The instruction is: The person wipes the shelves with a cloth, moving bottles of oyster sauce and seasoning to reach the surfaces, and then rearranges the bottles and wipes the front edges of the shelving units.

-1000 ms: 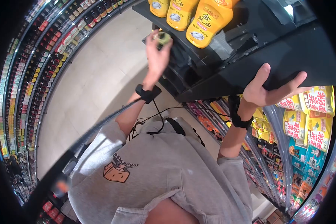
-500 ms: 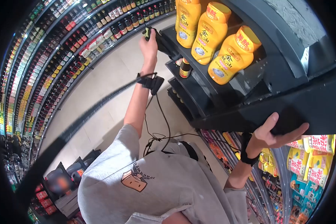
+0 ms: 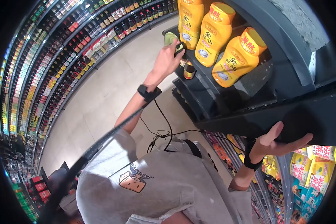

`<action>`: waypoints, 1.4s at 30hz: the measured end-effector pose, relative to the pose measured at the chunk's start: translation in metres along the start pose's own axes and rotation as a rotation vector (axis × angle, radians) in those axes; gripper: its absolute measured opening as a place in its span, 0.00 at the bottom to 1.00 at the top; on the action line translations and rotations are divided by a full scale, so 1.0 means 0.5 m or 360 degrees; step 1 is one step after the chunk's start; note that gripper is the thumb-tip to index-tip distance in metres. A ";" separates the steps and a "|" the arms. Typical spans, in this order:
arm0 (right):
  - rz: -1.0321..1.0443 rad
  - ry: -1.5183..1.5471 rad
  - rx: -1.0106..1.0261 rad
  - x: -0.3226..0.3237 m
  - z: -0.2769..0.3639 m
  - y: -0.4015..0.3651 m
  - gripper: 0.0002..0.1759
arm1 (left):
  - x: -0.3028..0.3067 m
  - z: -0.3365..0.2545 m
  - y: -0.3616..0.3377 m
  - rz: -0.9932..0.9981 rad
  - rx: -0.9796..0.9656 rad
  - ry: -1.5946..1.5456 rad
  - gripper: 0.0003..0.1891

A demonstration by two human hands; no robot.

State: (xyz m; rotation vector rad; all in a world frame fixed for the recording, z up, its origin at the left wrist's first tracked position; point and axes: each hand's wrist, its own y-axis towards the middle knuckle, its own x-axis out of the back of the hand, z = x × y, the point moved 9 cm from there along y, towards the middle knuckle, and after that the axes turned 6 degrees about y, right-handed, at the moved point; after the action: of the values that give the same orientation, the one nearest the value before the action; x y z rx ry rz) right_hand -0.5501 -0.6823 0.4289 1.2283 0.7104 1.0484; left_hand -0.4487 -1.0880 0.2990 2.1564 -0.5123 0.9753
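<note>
My left hand (image 3: pixel 165 64) is closed on a light green cloth (image 3: pixel 171 38) with dark parts, at the outer end of a black shelf. Beside it, three yellow oyster sauce bottles (image 3: pixel 214 35) stand in a row on that shelf. Small dark bottles (image 3: pixel 189 71) sit on the shelf just below my left hand. My right hand (image 3: pixel 276 141) lies against the lower edge of the black side panel (image 3: pixel 257 119), thumb and fingers spread. Part of its palm is turned from view.
Long curved shelves of sauce bottles (image 3: pixel 89 41) run along the left across a pale floor (image 3: pixel 100 89). Yellow bags (image 3: pixel 311 168) hang at the lower right. A dark cable (image 3: pixel 162 117) dangles from my left wrist, and a blurred black strap crosses the lower left.
My left hand has moved right and slightly down with the cloth, from beyond the shelf end to beside the bottles. The right hand stays against the panel; the view has shifted slightly.
</note>
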 end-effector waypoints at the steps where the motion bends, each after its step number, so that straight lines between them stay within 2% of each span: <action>1: 0.0015 -0.0101 0.0066 0.000 0.005 0.002 0.45 | -0.004 0.013 -0.003 0.0229 0.0159 0.0043 0.26; 3: 0.0032 -0.0193 0.0135 -0.007 0.015 0.000 0.45 | -0.002 0.049 0.023 0.0125 0.0144 0.0105 0.27; 5: -0.0061 0.0130 -0.0157 -0.003 -0.010 -0.004 0.45 | -0.018 0.081 0.057 -0.0017 -0.0002 0.0155 0.25; 8: -0.0024 0.0053 -0.0090 -0.004 0.000 0.002 0.45 | -0.012 0.047 0.031 0.0014 -0.0108 0.0066 0.25; 9: -0.0042 0.0094 -0.0085 -0.004 -0.003 0.001 0.45 | -0.014 0.031 0.012 0.0145 -0.0004 0.0088 0.24; 10: -0.0047 0.0089 -0.0091 0.000 -0.004 0.002 0.45 | -0.010 0.010 -0.005 0.0148 -0.0011 0.0091 0.24; 12: 0.0033 -0.0257 0.0084 -0.003 0.016 0.005 0.44 | -0.008 -0.033 -0.043 0.0177 -0.0040 -0.0038 0.22; 14: 0.0013 -0.0157 0.0046 -0.004 0.010 0.006 0.43 | -0.016 -0.090 -0.080 0.0473 0.0028 -0.0133 0.21; 16: -0.0007 -0.0039 0.0022 -0.009 0.012 0.008 0.43 | -0.012 -0.153 -0.118 0.0146 -0.0331 -0.0188 0.23; 18: -0.0050 0.0120 -0.0049 -0.010 0.012 0.011 0.42 | -0.026 -0.159 -0.140 0.0429 -0.0102 -0.0071 0.26; 21: -0.0035 0.0170 -0.0140 -0.014 0.017 0.011 0.42 | -0.002 -0.139 -0.130 0.0366 -0.0055 -0.0054 0.23; 23: -0.0011 0.0095 -0.0072 -0.014 0.027 0.014 0.42 | 0.002 -0.105 -0.113 0.0322 0.0050 0.0035 0.21; 24: 0.0013 0.0034 -0.0011 -0.015 0.033 0.015 0.42 | -0.009 -0.088 -0.102 0.0120 -0.0082 0.0030 0.21; 26: 0.0030 0.0005 0.0010 -0.018 0.031 0.014 0.42 | -0.016 -0.093 -0.096 -0.0008 -0.0239 0.0027 0.22; 28: 0.0009 0.0378 -0.0108 -0.023 0.021 0.014 0.41 | -0.016 -0.126 -0.115 0.0103 -0.0192 0.0000 0.23; 30: -0.0012 0.0293 -0.0003 -0.019 0.030 0.021 0.41 | -0.034 -0.153 -0.146 0.0303 -0.0139 -0.0072 0.25; 32: 0.0044 0.0259 -0.0062 -0.023 0.031 0.024 0.40 | -0.037 -0.214 -0.188 0.0383 -0.0324 -0.0122 0.25; 34: 0.0039 0.0162 0.0001 -0.022 0.047 0.030 0.40 | -0.022 -0.255 -0.210 0.0073 -0.0551 -0.0388 0.26; 36: 0.0027 0.0064 0.0075 -0.019 0.057 0.033 0.39 | -0.020 -0.238 -0.206 0.0185 -0.0459 -0.0367 0.26; 38: 0.0077 0.0076 0.0101 -0.022 0.055 0.031 0.39 | -0.025 -0.203 -0.190 0.0460 -0.0219 -0.0223 0.24; 40: 0.0074 0.0090 0.0107 -0.022 0.055 0.033 0.39 | -0.015 -0.172 -0.164 0.0289 -0.0155 -0.0236 0.21; 42: 0.0079 0.0093 0.0094 -0.021 0.053 0.030 0.39 | -0.018 -0.156 -0.147 0.0285 -0.0133 -0.0151 0.19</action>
State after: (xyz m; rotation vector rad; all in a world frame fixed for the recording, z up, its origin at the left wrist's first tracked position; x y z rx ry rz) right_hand -0.5344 -0.7025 0.4482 1.2761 0.7641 1.1150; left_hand -0.4488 -0.9807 0.2962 2.1168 -0.7895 0.9320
